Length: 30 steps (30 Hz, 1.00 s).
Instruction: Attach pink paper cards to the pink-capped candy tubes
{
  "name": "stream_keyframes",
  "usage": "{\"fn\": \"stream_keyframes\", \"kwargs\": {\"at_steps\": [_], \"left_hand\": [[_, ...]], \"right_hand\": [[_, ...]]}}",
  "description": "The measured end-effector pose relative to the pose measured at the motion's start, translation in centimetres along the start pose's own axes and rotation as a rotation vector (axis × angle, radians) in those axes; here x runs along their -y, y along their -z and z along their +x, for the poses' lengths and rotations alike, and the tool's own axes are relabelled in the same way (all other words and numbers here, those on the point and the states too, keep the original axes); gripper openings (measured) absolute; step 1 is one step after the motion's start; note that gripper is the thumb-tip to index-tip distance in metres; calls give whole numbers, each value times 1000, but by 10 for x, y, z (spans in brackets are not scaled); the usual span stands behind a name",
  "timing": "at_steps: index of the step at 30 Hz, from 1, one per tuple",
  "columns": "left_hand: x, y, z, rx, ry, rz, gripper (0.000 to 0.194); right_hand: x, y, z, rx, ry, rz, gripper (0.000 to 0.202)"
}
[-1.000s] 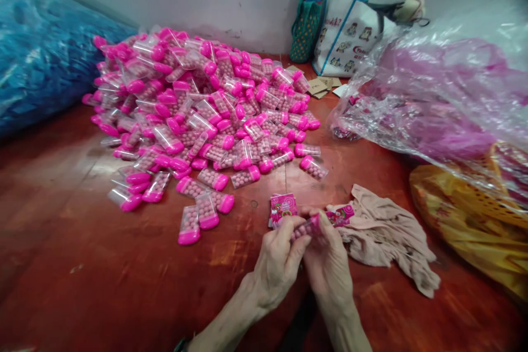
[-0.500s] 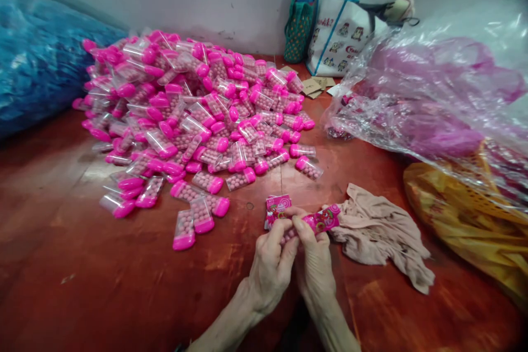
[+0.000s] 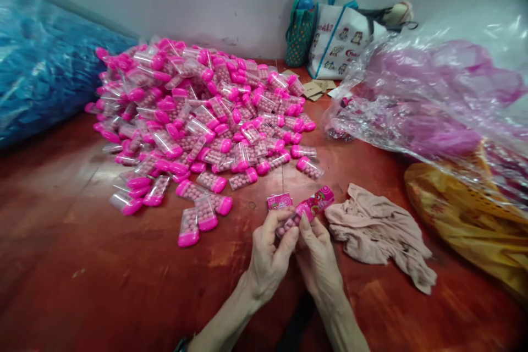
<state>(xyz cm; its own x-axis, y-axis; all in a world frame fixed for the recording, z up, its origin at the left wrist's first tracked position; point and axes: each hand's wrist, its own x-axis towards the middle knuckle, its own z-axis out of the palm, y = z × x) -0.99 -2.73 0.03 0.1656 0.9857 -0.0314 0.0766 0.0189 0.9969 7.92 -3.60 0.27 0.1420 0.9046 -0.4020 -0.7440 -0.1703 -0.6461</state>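
Observation:
My left hand (image 3: 270, 258) is closed round one end of a small clear candy container (image 3: 287, 224) filled with pink balls. My right hand (image 3: 320, 250) pinches the other end, thumb on top, where a bright pink printed label (image 3: 320, 201) sticks out up and to the right. How far the label wraps the container is hidden by my fingers. Just beyond my left fingers, a small stack of similar printed labels (image 3: 279, 201) lies on the floor. A large heap of pink-capped candy containers (image 3: 206, 115) spreads ahead and to the left.
A crumpled beige cloth (image 3: 377, 225) lies right of my hands on the red floor (image 3: 136, 280). Farther right are a yellow bag (image 3: 449, 214) and clear plastic with pink bags (image 3: 437, 88). A blue sack (image 3: 49, 66) bulges at left; a white tote (image 3: 344, 38) stands by the wall.
The view has shifted slightly. My right thumb has moved along the label, and more of the pink label and of the balls in the container now shows between my hands.

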Motion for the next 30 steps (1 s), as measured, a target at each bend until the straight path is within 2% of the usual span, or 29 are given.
{"fn": "stream_keyframes", "kwargs": {"at_steps": [3, 6, 8, 12, 15, 18, 26, 30], "left_hand": [[-5, 8, 1, 27, -92, -38, 17], [-8, 16, 5, -94, -184, 31, 13], [-9, 20, 9, -119, -220, 62, 17], [-13, 22, 14, -9, -198, -24, 15], [-14, 23, 14, 4, -137, -87, 11], [-13, 25, 14, 2, -165, -111, 8], [-5, 28, 15, 33, -489, 163, 15], [-6, 31, 16, 45, -559, 289, 13]], "right_hand": [[4, 4, 0, 21, 20, 5, 16], [8, 8, -1, 62, -7, -24, 17], [9, 10, -3, 97, -54, -37, 18], [10, 13, -8, 147, -129, -40, 18], [9, 12, -10, 212, -177, -37, 21], [8, 12, -11, 255, -202, -39, 23], [6, 14, -9, 255, -218, -44, 23], [3, 14, -8, 254, -229, -47, 24]]}}
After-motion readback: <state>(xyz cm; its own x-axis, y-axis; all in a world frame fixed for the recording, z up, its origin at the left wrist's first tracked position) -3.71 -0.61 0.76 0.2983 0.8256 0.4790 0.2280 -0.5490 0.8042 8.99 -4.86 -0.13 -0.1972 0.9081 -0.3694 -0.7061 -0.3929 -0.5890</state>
